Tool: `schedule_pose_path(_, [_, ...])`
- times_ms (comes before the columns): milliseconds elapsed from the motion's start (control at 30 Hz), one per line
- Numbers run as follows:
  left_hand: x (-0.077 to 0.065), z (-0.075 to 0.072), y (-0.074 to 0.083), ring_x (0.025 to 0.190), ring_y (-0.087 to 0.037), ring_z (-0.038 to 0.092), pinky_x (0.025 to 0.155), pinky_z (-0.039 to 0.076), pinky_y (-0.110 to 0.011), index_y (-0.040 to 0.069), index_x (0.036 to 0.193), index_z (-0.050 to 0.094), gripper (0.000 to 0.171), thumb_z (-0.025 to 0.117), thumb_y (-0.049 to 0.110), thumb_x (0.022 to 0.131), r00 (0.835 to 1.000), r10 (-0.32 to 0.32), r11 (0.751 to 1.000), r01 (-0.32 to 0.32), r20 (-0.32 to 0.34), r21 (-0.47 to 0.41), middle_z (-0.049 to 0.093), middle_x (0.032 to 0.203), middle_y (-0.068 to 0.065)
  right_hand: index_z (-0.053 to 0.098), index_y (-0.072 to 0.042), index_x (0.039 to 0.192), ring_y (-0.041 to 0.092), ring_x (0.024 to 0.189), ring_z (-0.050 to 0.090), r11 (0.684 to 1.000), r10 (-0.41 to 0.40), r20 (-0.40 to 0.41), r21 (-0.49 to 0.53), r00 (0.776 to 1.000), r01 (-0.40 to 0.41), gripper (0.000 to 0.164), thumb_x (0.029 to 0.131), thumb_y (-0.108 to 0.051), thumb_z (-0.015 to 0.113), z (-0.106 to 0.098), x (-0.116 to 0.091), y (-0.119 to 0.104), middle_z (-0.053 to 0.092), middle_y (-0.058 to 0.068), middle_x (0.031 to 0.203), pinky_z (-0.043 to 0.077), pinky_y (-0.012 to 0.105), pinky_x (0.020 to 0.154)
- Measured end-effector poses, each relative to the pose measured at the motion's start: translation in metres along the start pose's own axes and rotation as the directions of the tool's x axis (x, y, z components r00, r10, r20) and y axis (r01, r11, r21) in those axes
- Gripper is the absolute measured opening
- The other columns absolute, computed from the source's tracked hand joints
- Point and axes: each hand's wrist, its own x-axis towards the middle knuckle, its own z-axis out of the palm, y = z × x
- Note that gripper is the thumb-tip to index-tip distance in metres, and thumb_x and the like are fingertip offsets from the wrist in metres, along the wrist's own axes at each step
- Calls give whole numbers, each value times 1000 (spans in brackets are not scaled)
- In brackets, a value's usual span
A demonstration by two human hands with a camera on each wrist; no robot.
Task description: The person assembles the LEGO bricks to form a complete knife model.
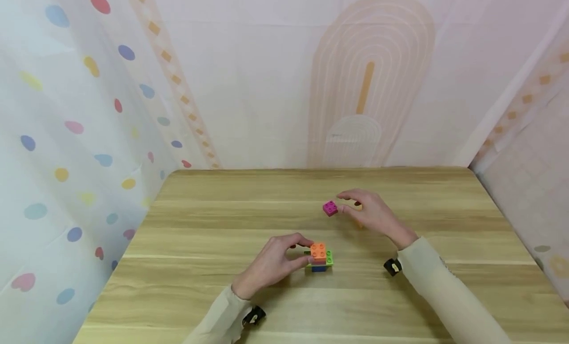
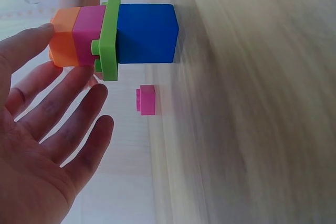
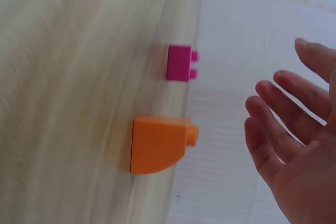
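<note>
A small stack of toy building bricks stands on the table: a blue brick (image 2: 147,33) at the bottom, a green plate (image 2: 109,35) on it, then a pink brick (image 2: 88,30) and an orange brick (image 1: 317,250) on top. My left hand (image 1: 273,260) pinches the top orange brick between thumb and index finger, the other fingers spread beside the stack. Beyond it, my right hand (image 1: 373,213) hovers with relaxed, parted fingers, holding nothing. Under that hand sits an orange curved brick (image 3: 157,145), mostly hidden by it in the head view. A magenta brick (image 1: 330,208) lies just left of the right fingertips.
The wooden table (image 1: 213,210) ends at a patterned curtain (image 1: 266,87) at the back, with more curtain along both sides. Black wrist straps (image 1: 254,315) show at both cuffs.
</note>
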Motion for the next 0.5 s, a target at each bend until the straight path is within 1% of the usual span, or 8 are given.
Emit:
schedule_pose_path(67, [0, 0, 0, 110, -18, 70, 97, 57, -41, 14, 117, 73, 23, 75, 26, 97, 1000, -3, 1000, 3, 3, -2, 76, 118, 2, 67, 1, 132, 39, 119, 64, 1000, -10, 27, -3, 1000, 10, 39, 102, -24, 67, -1, 5, 4, 66, 20, 135, 58, 53, 93])
schedule_pose_path(167, [0, 0, 1, 111, -19, 70, 97, 56, -42, 15, 117, 73, 23, 75, 27, 98, 1000, -7, 1000, 7, 10, -1, 75, 118, 2, 67, 0, 133, 39, 123, 62, 999, -6, 82, 33, 997, 3, 39, 103, -25, 66, -4, 12, 8, 67, 18, 135, 56, 54, 96])
schedule_pose_path(267, [0, -1, 2, 112, -19, 69, 98, 56, -43, 15, 118, 73, 23, 75, 27, 98, 1000, -12, 1000, 12, 21, 2, 75, 119, 2, 68, -3, 133, 36, 127, 60, 996, 17, 142, 81, 990, -29, 39, 103, -28, 65, -6, 19, 11, 67, 14, 136, 53, 55, 101])
schedule_pose_path(333, [0, -2, 3, 112, -18, 69, 99, 55, -43, 15, 118, 72, 23, 75, 26, 98, 999, -17, 1000, 17, 29, 2, 75, 119, 2, 68, -6, 134, 34, 129, 59, 991, 51, 177, 115, 983, -72, 40, 103, -30, 66, -8, 23, 12, 66, 11, 138, 51, 55, 103])
schedule_pose_path(500, [0, -2, 5, 114, -17, 68, 100, 55, -42, 15, 117, 72, 22, 76, 23, 97, 999, -18, 1000, 18, 40, 11, 75, 119, 2, 66, -9, 138, 33, 134, 54, 979, 93, 255, 151, 962, -135, 43, 102, -33, 67, -8, 32, 15, 63, 9, 142, 46, 56, 109])
